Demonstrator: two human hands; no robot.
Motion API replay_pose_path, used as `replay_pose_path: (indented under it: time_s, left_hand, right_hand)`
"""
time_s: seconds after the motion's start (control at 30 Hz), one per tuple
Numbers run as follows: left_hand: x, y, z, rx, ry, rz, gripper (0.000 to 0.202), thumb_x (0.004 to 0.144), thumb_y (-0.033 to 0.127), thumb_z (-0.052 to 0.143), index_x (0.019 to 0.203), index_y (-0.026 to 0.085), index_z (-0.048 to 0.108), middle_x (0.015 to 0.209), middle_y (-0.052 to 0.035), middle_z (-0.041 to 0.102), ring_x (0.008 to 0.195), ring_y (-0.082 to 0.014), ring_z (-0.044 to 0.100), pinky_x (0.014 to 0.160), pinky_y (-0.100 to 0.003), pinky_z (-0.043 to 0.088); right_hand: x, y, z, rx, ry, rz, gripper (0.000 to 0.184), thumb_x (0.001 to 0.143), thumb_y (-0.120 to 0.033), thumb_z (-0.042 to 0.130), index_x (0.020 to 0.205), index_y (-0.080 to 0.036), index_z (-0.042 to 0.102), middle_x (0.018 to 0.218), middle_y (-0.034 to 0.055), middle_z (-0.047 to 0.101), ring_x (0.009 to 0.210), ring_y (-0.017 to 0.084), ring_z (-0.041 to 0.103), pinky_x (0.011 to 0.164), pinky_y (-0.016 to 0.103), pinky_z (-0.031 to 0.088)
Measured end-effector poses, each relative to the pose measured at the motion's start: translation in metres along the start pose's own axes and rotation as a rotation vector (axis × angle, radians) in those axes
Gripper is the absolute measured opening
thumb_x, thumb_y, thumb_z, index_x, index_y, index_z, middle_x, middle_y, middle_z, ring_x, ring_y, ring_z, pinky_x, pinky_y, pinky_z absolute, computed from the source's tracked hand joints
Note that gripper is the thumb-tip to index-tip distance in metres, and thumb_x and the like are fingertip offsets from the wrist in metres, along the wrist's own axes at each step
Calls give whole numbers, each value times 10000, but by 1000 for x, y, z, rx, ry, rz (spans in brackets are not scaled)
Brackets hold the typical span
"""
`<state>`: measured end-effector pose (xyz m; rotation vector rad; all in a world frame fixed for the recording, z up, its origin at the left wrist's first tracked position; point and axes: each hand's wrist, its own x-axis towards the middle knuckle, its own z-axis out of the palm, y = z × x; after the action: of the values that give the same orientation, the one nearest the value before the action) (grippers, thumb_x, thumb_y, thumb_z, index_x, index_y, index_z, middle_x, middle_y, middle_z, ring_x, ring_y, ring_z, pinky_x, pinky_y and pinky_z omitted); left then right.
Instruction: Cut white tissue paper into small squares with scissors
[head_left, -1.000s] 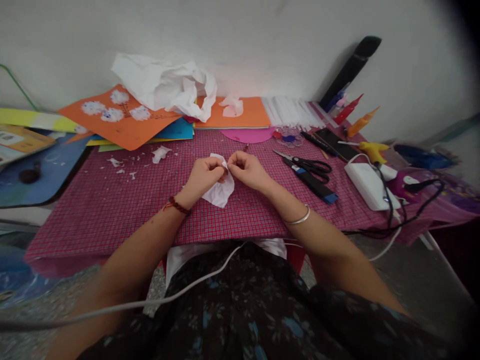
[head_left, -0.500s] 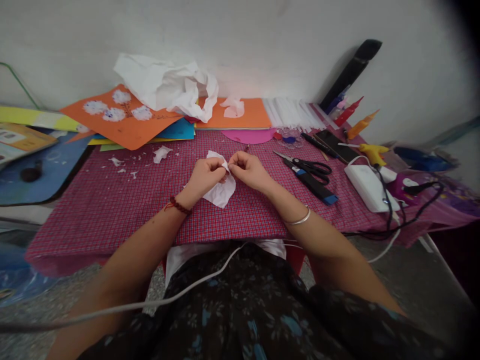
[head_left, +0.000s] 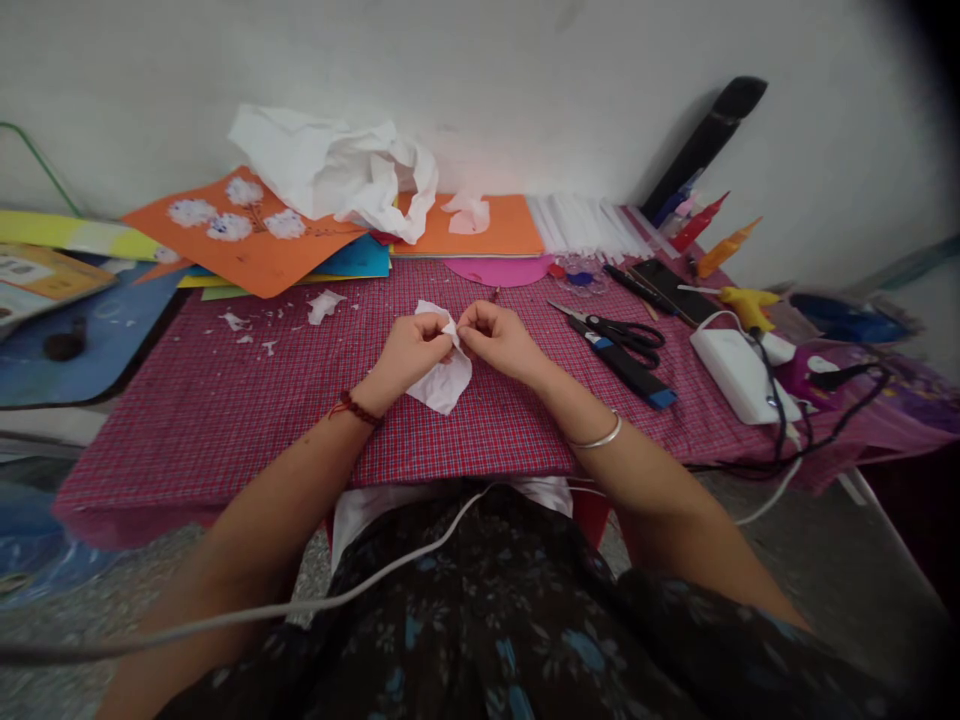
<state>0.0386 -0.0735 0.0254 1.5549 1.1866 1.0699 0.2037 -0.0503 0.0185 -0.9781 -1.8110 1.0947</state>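
A small piece of thin white paper (head_left: 444,388) hangs between my hands, low over the checked tablecloth (head_left: 300,410). My left hand (head_left: 411,352) pinches it near its upper middle, thumb against the bent fingers. Against the paper's right edge my right hand (head_left: 495,340) is closed in a pinch, its fingertips almost touching the left ones. Part of the paper is hidden behind my left fingers. Torn white scraps (head_left: 324,307) lie on the cloth to the left. Black-handled scissors (head_left: 619,333) and a blue-and-black cutter (head_left: 634,372) rest to the right.
Crumpled white paper (head_left: 330,170) lies over orange sheets (head_left: 262,265) by the wall. White sticks (head_left: 589,228), paint tubes (head_left: 697,225), a black phone (head_left: 671,290) and a yellow glue gun (head_left: 750,303) sit back right. A white power strip (head_left: 739,370) with cables is at the right edge.
Almost nothing differs. Both hands keep their pinch at the paper, with only a very slight shift of the fingers and of the camera view.
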Motion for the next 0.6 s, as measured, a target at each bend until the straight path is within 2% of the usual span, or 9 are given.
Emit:
replay_pose_path:
  time_s: [0.17, 0.3, 0.47, 0.6]
  left_hand:
    - [0, 0, -1, -53, -41, 6, 174, 615, 76, 485, 641, 167, 632, 631, 4, 641, 570, -106, 592, 613, -241, 513]
    - [1, -2, 0, -51, -77, 29, 108, 665, 106, 556, 700, 165, 640, 659, 10, 628, 587, -107, 595, 600, -237, 507]
    - [4, -4, 0, -37, 1, 43, 38, 725, 140, 595, 703, 171, 597, 647, 16, 609, 566, -101, 580, 561, -226, 480]
    - [4, -6, -1, -32, -4, 45, 44, 738, 146, 605, 699, 167, 602, 646, 13, 612, 561, -95, 578, 557, -217, 474]
  right_hand:
    - [1, 0, -2, 10, 20, -11, 69, 821, -206, 550, 758, -211, 524, 659, -34, 543, 589, 117, 495, 570, 275, 392]
    - [2, 0, -3, 35, 30, 4, 73, 817, -187, 551, 756, -211, 517, 652, -42, 548, 579, 106, 505, 564, 261, 408]
    - [1, -1, -3, 158, -20, 23, 105, 770, -147, 555, 841, -211, 513, 728, -28, 592, 630, 118, 566, 611, 279, 476]
    - [1, 1, -3, 138, -31, -12, 127, 748, -138, 574, 841, -208, 522, 758, -26, 587, 660, 115, 554, 624, 275, 458]
